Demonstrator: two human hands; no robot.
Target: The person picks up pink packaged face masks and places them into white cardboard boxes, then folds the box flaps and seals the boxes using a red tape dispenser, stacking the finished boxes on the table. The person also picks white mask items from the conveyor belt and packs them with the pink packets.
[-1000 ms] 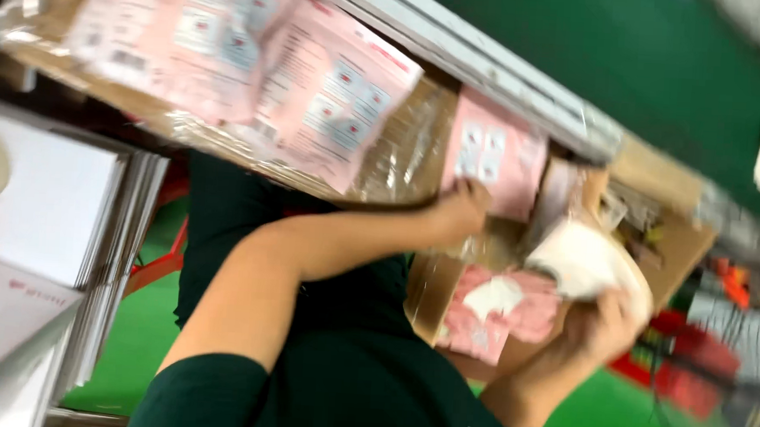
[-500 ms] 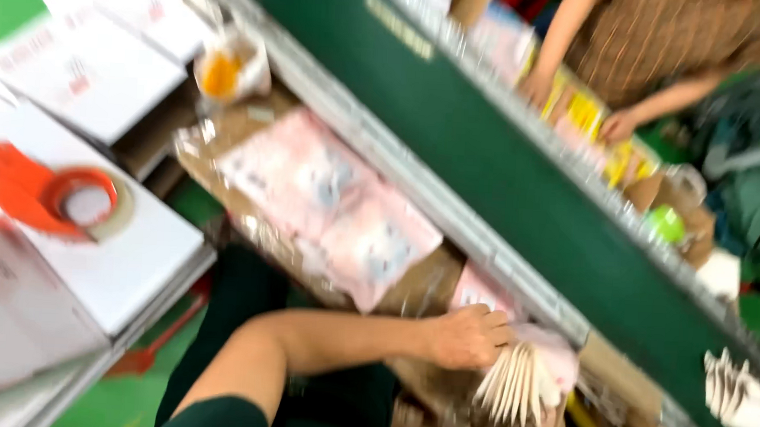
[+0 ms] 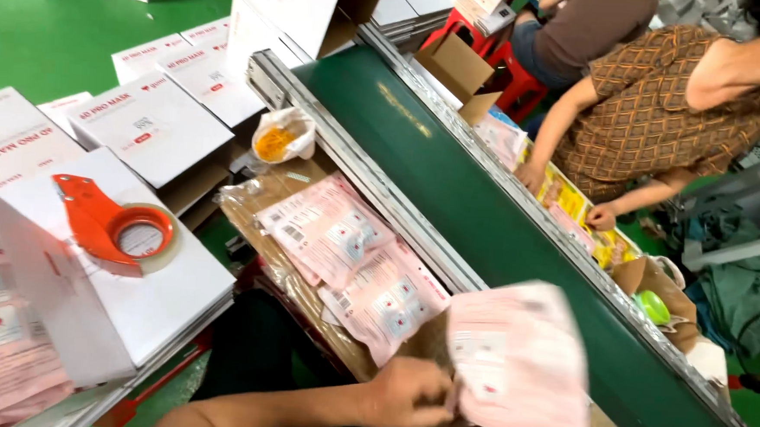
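Two hands meet at the bottom edge: the left hand (image 3: 405, 395) pinches a pink packet (image 3: 521, 361) with curled fingers, lifted just above the cardboard tray (image 3: 262, 225) beside the green conveyor belt (image 3: 485, 202); the right hand is barely visible beneath it, grip unclear. More pink packets (image 3: 352, 255) lie on the tray

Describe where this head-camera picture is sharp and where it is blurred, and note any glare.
Head view: the orange plastic tape dispenser and the white cardboard boxes are fairly sharp; the pink plastic packet at the left hand is smeared by motion blur; a pale streak of glare lies on the green conveyor belt; lighting is even, with soft shadows.
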